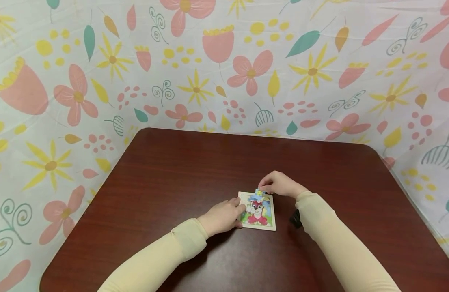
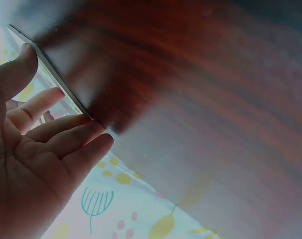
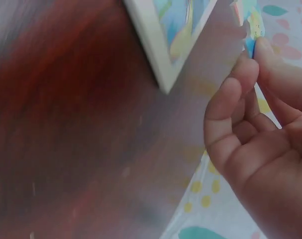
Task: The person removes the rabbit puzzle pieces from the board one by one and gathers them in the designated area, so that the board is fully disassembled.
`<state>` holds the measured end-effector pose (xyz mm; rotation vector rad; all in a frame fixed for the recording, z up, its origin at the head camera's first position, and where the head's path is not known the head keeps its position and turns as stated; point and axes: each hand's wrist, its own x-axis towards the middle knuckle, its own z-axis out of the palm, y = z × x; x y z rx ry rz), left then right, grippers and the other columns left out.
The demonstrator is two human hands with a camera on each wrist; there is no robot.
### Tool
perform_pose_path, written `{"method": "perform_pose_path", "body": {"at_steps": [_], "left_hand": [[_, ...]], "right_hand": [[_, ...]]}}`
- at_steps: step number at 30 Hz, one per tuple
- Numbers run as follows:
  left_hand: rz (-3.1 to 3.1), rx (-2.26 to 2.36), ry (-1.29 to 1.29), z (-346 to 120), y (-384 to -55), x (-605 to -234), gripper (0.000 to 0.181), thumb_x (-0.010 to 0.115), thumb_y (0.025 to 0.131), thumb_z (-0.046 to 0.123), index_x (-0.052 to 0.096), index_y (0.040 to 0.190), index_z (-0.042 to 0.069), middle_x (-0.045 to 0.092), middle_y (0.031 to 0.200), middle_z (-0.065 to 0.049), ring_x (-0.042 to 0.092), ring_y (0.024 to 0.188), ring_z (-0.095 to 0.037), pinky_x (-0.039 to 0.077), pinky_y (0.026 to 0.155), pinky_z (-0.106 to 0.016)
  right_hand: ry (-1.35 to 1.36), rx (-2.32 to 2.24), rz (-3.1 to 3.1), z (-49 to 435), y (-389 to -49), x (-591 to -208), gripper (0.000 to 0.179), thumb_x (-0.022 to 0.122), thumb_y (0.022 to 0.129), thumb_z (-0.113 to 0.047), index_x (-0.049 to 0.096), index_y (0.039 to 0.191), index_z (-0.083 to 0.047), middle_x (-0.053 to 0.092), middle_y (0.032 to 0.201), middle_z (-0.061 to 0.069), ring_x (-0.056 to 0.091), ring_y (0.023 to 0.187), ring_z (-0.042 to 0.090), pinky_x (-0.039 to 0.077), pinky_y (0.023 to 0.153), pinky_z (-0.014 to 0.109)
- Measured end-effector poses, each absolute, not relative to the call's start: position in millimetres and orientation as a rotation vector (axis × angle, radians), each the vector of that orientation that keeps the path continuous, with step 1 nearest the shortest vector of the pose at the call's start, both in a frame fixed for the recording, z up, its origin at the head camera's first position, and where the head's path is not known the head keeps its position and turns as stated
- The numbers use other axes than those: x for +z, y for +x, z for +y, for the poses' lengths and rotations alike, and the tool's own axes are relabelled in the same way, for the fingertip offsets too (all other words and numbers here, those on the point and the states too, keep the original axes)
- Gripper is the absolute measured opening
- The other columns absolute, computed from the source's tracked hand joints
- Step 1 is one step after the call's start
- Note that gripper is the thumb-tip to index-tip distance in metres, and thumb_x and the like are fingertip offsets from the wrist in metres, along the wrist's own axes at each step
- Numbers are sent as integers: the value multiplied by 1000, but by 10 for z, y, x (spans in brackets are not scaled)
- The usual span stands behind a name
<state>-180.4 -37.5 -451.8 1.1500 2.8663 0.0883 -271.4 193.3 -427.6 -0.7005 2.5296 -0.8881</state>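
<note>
The jigsaw puzzle (image 1: 258,213) lay flat on the worktop, right of the middle in the head view, with a hand at its left edge and another at its far edge. Behind and on both sides hung a white cloth (image 1: 213,91) printed with pink, yellow and teal flowers and leaves. The dark reddish-brown worktop (image 1: 173,174), its far corners rounded, spread below. Two pale cream sleeves (image 1: 341,239) reached in from the near side. The left hand (image 1: 222,216) rested against the puzzle's left side, its grip relaxed, fingers extended and touching the light frame (image 1: 254,227). The right hand (image 1: 280,184) had its grip closed, thumb and forefinger pinching a loose piece. Within the frame, a red-and-white cartoon animal (image 1: 257,213) sat against green and blue. A small black object (image 1: 295,219) showed just beside the right sleeve. Smallest was the puzzle piece (image 1: 260,193), light blue with a yellow figure, held at the frame's far edge and overlapping it in the head view.
</note>
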Motion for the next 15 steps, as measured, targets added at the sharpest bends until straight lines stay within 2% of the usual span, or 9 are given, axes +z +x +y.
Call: {"method": "perform_pose_path", "body": {"at_steps": [5, 15], "left_hand": [[2874, 94, 1152, -374, -1803, -4527, 35, 70, 85, 36, 57, 108, 12, 55, 130, -17, 54, 121, -29, 44, 99, -35], [2865, 85, 1149, -376, -1809, -4518, 37, 69, 85, 37, 57, 110, 13, 54, 131, -17, 53, 122, -28, 44, 99, -33]], "right_hand": [[-683, -739, 2604, 2075, -2734, -4237, 12, 61, 92, -12, 71, 89, -9, 65, 83, -1, 50, 72, 14, 45, 68, 30], [-546, -743, 2648, 2398, -2717, -4250, 9, 65, 89, -12, 73, 86, -8, 66, 80, 2, 52, 65, 14, 46, 62, 30]]}}
